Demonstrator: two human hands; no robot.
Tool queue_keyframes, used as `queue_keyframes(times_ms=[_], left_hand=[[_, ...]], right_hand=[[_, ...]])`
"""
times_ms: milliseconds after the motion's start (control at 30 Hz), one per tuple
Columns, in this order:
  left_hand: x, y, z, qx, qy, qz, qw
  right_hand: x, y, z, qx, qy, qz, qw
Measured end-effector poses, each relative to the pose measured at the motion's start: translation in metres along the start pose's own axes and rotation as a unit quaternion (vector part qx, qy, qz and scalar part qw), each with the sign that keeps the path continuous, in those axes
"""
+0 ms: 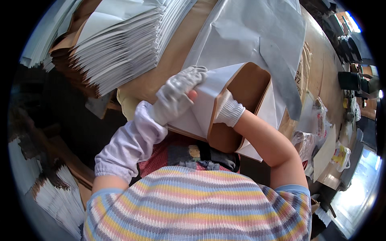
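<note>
A large paper bag (251,82), white outside and brown inside, is spread at its mouth in front of my body. My left hand (177,96), in a greyish-white glove with a fingertip poking out, is closed on the bag's white outer side. My right hand (230,110), in a white knit glove, reaches into the mouth; its fingers are hidden by the bag's wall. A lavender sleeve cover (132,138) wraps my left forearm, while the right one is bare.
A thick stack of folded white and brown paper bags (120,40) stands at the far left. Beyond the bag lies a wide grey-white sheet (245,32) over the table (317,52). Clear plastic bags (307,142) sit at the right, and more stacked paper (60,201) at the lower left.
</note>
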State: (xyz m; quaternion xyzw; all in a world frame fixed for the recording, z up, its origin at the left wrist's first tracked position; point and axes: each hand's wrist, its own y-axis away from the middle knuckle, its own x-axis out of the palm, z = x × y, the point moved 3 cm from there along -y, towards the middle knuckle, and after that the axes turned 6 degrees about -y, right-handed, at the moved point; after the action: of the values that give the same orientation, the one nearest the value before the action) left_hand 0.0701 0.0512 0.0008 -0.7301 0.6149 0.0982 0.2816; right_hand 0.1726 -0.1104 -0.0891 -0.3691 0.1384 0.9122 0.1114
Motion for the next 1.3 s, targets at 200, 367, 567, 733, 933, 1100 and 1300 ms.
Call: queue_keyframes(times_ms=[200, 367, 567, 733, 933, 1100, 1300], left_hand=[[0.004, -0.007, -0.003, 0.131, -0.116, 0.019, 0.984], [0.007, -0.009, -0.001, 0.119, -0.167, 0.05, 0.977], [0.026, -0.001, 0.003, 0.042, -0.365, 0.107, 0.924], [0.035, -0.01, -0.011, 0.024, -0.413, 0.129, 0.901], [0.036, -0.007, -0.012, -0.038, -0.492, 0.217, 0.842], [0.04, -0.03, -0.029, -0.032, -0.523, 0.32, 0.789], [0.068, -0.079, -0.03, 0.089, -0.401, 0.224, 0.884]], right_hand=[[-0.013, 0.002, 0.018, 0.002, -0.044, 0.025, 0.999], [-0.046, 0.026, 0.038, 0.04, 0.26, 0.057, 0.963], [-0.145, 0.043, 0.057, 0.133, 0.122, -0.249, 0.952], [-0.125, 0.027, 0.021, 0.097, 0.149, -0.253, 0.951], [-0.169, 0.062, 0.089, 0.21, 0.053, -0.173, 0.961], [-0.224, 0.164, -0.088, 0.309, 0.186, -0.361, 0.86], [-0.228, 0.175, -0.096, 0.348, 0.179, -0.376, 0.84]])
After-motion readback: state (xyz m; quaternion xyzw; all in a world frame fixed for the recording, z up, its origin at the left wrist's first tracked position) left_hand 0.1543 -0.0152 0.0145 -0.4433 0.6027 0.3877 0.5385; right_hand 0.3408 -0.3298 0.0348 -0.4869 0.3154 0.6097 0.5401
